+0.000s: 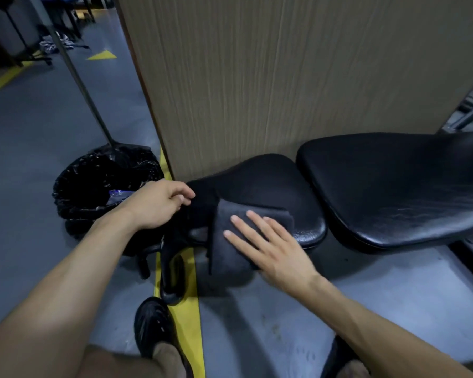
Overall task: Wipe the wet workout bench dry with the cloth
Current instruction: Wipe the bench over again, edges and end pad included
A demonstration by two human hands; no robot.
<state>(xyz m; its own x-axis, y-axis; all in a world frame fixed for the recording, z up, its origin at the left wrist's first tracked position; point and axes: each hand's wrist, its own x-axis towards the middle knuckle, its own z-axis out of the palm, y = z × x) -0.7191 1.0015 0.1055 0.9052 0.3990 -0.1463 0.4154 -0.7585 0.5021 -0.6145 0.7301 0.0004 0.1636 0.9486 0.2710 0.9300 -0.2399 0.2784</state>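
Observation:
The black padded workout bench has a small seat pad [273, 184] in the middle and a long back pad [393, 186] to the right. A dark grey cloth [230, 241] drapes over the seat pad's near left edge and hangs down. My right hand [268, 246] lies flat on the cloth with straight fingers, pressing it onto the pad. My left hand [159, 203] pinches the left edge of the cloth, or the pad's end; the dark tones hide which.
A bin lined with a black bag [101, 184] stands left of the bench, with a long metal handle [79, 83] leaning out of it. A tall wood-grain panel [271, 77] rises behind the bench. Yellow floor tape [186, 309] runs under my black shoe [153, 323].

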